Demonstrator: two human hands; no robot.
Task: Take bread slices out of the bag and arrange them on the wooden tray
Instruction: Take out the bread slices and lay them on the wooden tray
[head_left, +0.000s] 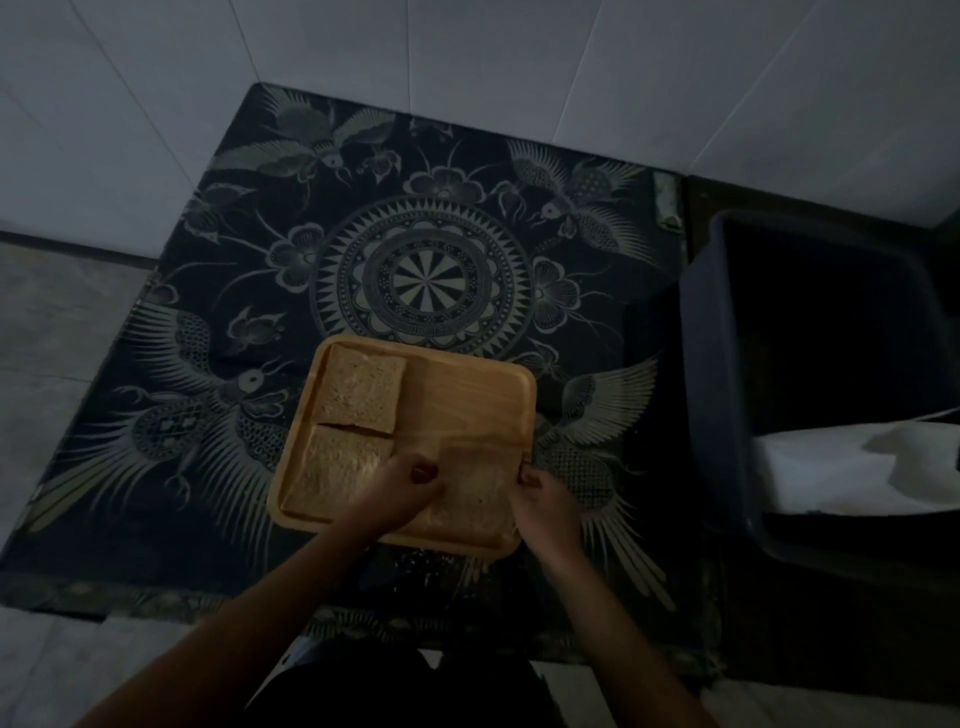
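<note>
Patterned dark cloth, bearing a wooden tray near its front edge; dark bin to the right. Tray holds two bread slices along its left side. Third slice, front right corner, pinched at its edges by left hand and right hand.

You've got a light-wood tray, tan-brown bread slices, black cloth with pale bird-and-mandala print, dark grey bin.

The room was dim. A dark batik cloth with birds and a central medallion lay over pale floor tiles, beside a dark plastic tub.
</note>
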